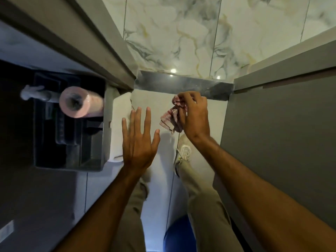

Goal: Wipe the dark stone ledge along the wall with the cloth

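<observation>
The dark stone ledge [183,85] runs as a glossy band at the foot of the marbled wall, between two grey partitions. My right hand [195,114] is shut on a crumpled red-and-white checked cloth [171,118], held just in front of and slightly below the ledge. Part of the cloth hangs down from the fingers. My left hand [139,140] is open, palm down with fingers spread, to the left of the cloth and touching nothing.
A grey partition [276,135] closes the right side, and a grey door frame [101,51] slants in on the left. A dark caddy [101,124] at left holds a pink paper roll [80,101]. My legs and a pale shoe [183,150] stand on the light floor.
</observation>
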